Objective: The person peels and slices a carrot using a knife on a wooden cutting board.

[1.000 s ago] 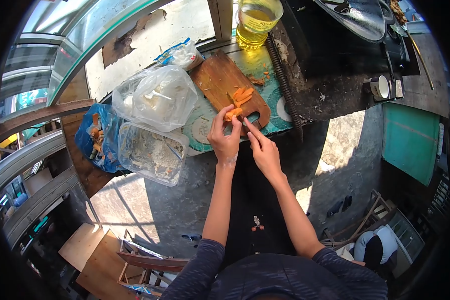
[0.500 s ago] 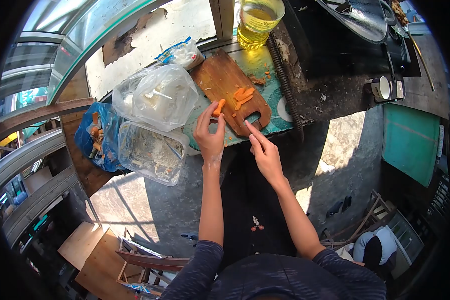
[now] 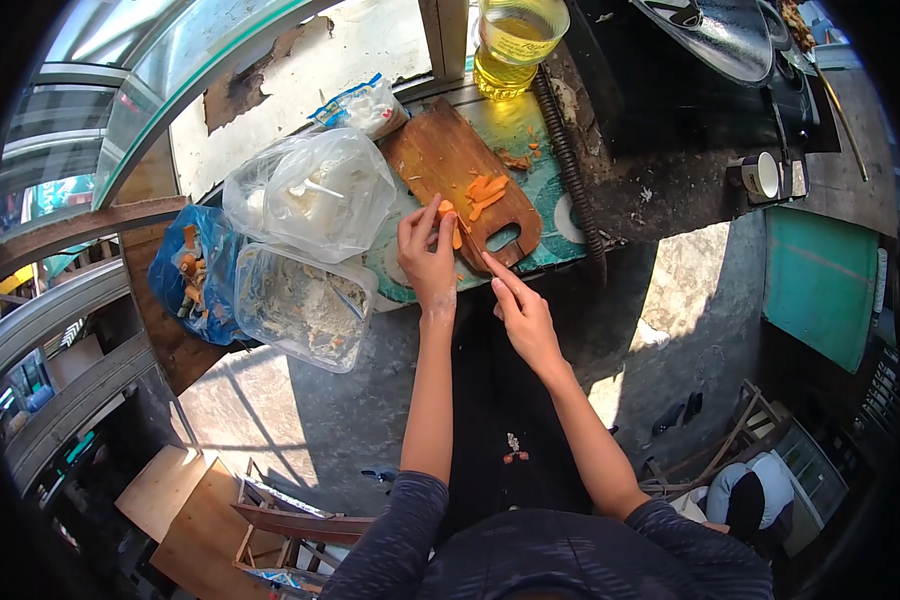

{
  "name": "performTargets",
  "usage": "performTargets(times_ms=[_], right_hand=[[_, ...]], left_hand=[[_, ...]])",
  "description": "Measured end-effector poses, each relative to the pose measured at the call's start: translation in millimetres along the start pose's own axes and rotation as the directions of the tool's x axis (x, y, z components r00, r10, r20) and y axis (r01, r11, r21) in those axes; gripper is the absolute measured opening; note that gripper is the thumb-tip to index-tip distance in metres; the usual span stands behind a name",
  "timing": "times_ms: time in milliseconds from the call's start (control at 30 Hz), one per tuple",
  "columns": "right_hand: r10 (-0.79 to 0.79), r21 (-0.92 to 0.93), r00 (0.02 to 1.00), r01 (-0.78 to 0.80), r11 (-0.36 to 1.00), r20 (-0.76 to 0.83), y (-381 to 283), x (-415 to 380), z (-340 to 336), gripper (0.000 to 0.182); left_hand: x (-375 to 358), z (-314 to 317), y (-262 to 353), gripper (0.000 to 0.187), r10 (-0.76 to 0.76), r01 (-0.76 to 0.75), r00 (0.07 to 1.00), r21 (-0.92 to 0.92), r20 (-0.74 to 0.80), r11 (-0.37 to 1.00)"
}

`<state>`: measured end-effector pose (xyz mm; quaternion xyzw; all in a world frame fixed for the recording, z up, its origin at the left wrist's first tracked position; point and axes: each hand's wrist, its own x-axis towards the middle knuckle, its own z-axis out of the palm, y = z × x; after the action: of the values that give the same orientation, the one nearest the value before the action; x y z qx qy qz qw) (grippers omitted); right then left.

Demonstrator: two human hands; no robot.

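A wooden cutting board lies on the counter, its cut-out handle hole towards me. My left hand pinches a piece of carrot over the board's left edge, near the handle end. Beside the hole, my right hand is closed with its index finger stretched forward, around what looks like a knife; the blade barely shows, seen nearly edge-on. Several cut carrot sticks are heaped on the board just beyond both hands.
Left of the board stand a plastic-wrapped tub, a clear container with floury residue and a blue bag of peelings. A white-and-blue packet and an oil tub are behind. A paper cup lies at right.
My left hand has turned and shifted slightly right with the carrot piece, now over the board's edge. My right hand has drawn back a little from the handle hole, towards the left.
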<state>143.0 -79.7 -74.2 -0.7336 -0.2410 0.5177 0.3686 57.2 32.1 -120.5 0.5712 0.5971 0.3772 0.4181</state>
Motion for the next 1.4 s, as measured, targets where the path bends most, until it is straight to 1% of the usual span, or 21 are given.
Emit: performTargets(times_ms=[67, 133, 167, 233, 267, 367, 433, 533, 667, 767, 867, 933, 1033, 1133, 1233, 1267, 1333, 1400], right_hand=[[0.001, 0.018, 1.000, -0.001, 1.000, -0.011, -0.5, -0.4, -0.3, 0.038], [-0.003, 0.026, 1.000, 0.004, 1.000, -0.024, 0.8, -0.2, 0.2, 0.038], [-0.011, 0.065, 1.000, 0.012, 0.998, -0.013, 1.7, 0.8, 0.9, 0.038], [-0.022, 0.145, 1.000, 0.020, 0.989, 0.009, 4.1, 0.5, 3.7, 0.039], [-0.013, 0.147, 1.000, 0.012, 0.989, 0.011, 4.3, 0.6, 4.4, 0.039], [-0.008, 0.163, 1.000, 0.005, 0.987, 0.014, 5.2, 2.5, 6.6, 0.039], [-0.029, 0.184, 1.000, 0.027, 0.983, 0.011, 7.3, 4.6, 9.4, 0.039], [-0.098, 0.119, 0.995, 0.098, 0.988, -0.009, 7.8, 2.3, 10.3, 0.039], [-0.116, 0.030, 0.993, 0.117, 0.993, -0.020, 5.1, -2.7, 10.1, 0.040], [-0.118, -0.048, 0.993, 0.118, 0.992, -0.008, -0.4, -4.1, 9.5, 0.040], [-0.139, -0.104, 0.989, 0.134, 0.986, -0.042, -1.5, -4.9, 12.6, 0.041], [-0.166, -0.147, 0.984, 0.155, 0.977, -0.065, 1.4, -5.0, 19.1, 0.042], [-0.152, -0.197, 0.984, 0.132, 0.971, -0.091, -0.1, -3.9, 22.4, 0.043], [-0.138, -0.229, 0.988, 0.118, 0.966, -0.075, 3.2, -2.3, 25.4, 0.044], [-0.228, -0.264, 0.967, 0.192, 0.945, -0.114, 10.2, 1.2, 33.6, 0.044], [-0.215, -0.243, 0.969, 0.181, 0.953, -0.121, 11.9, 2.2, 35.2, 0.044], [-0.186, -0.200, 0.973, 0.158, 0.967, -0.135, 10.6, 4.2, 39.6, 0.045], [-0.201, -0.200, 0.970, 0.172, 0.965, -0.135, 13.4, 7.7, 42.4, 0.046]], left_hand=[[-0.9, 1.9, 2.9, 0.027, 0.014, -0.013, 1.000, 0.146, -0.002, 0.989], [-1.8, 3.4, 9.4, 0.025, -0.079, 0.082, 0.996, 0.073, -0.036, 0.994], [-1.5, 4.1, 12.2, 0.024, -0.125, 0.127, 0.991, 0.035, -0.050, 0.991], [-2.1, 2.3, 15.4, 0.023, -0.107, 0.109, 0.993, 0.036, -0.047, 0.993], [-2.0, 0.9, 15.8, 0.024, -0.097, 0.099, 0.994, 0.037, -0.048, 0.994], [-0.4, -2.7, 14.3, 0.023, -0.066, 0.069, 0.998, 0.189, -0.026, 0.980], [0.2, -2.7, 15.3, 0.023, -0.094, 0.097, 0.995, 0.142, -0.022, 0.985], [-0.1, -2.4, 12.9, 0.022, -0.135, 0.137, 0.991, 0.078, -0.026, 0.988], [-1.0, -1.7, 12.0, 0.021, -0.168, 0.168, 0.985, 0.021, -0.027, 0.985], [-1.0, -0.7, 13.6, 0.020, -0.154, 0.156, 0.987, 0.055, -0.037, 0.986], [-0.1, -1.4, 9.8, 0.022, -0.110, 0.113, 0.993, 0.082, -0.031, 0.990], [-0.1, -1.4, 8.5, 0.022, -0.106, 0.108, 0.994, 0.084, -0.033, 0.991], [-0.6, 0.1, 9.6, 0.021, -0.115, 0.118, 0.993, 0.089, -0.039, 0.989], [1.0, 0.0, 11.9, 0.021, -0.132, 0.135, 0.991, 0.102, -0.032, 0.986], [1.4, 0.4, 13.5, 0.021, -0.198, 0.199, 0.980, 0.083, -0.022, 0.976], [1.3, 1.1, 14.0, 0.020, -0.227, 0.228, 0.974, 0.070, -0.020, 0.971], [2.5, -0.9, 17.7, 0.021, -0.216, 0.215, 0.976, 0.098, -0.006, 0.972], [3.8, -0.5, 19.5, 0.021, -0.211, 0.210, 0.977, 0.116, 0.001, 0.971]])
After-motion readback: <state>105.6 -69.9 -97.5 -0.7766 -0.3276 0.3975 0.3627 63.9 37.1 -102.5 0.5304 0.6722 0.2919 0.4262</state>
